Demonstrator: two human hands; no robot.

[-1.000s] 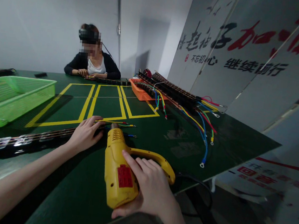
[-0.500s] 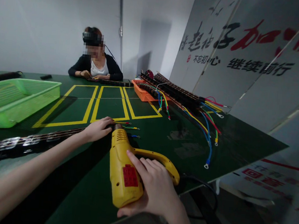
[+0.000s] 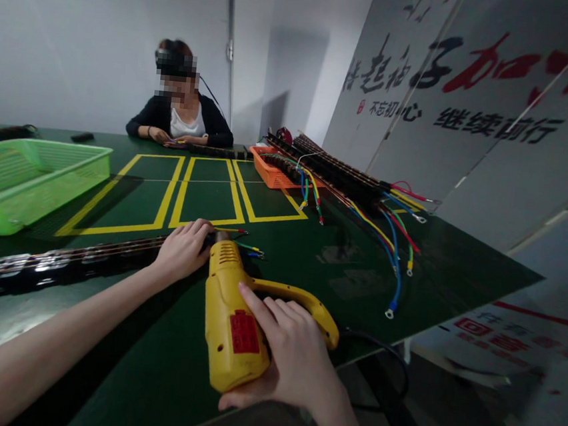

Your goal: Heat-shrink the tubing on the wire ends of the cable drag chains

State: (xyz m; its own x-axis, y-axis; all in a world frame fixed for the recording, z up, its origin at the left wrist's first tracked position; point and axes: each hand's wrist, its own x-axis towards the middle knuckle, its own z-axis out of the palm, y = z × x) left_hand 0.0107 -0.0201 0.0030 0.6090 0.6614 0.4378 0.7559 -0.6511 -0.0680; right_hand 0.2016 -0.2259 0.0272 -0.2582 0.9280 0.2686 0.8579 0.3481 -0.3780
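My right hand (image 3: 296,348) is closed around the body of a yellow heat gun (image 3: 233,322), its handle loop pointing right. The gun's metal nozzle (image 3: 221,236) is close beside the fingers of my left hand (image 3: 185,247). That hand is wrapped over the end of a dark wiring harness (image 3: 94,255), which stretches away to the left along the green table. Beyond my left fingers, several coloured wires (image 3: 248,247) with ring terminals stick out past the nozzle. The exact grip of my left fingertips is partly hidden.
A green plastic basket (image 3: 66,182) stands at the left. An orange basket (image 3: 270,179) and a bundle of harnesses (image 3: 338,171) with loose terminals lie at the back right. A person (image 3: 182,123) sits across the table (image 3: 279,259). The gun's black cord (image 3: 386,347) crosses the right edge.
The blue and green wire ends have shifted closer together beside the nozzle. My left hand has turned slightly on the harness; the heat gun has barely moved.
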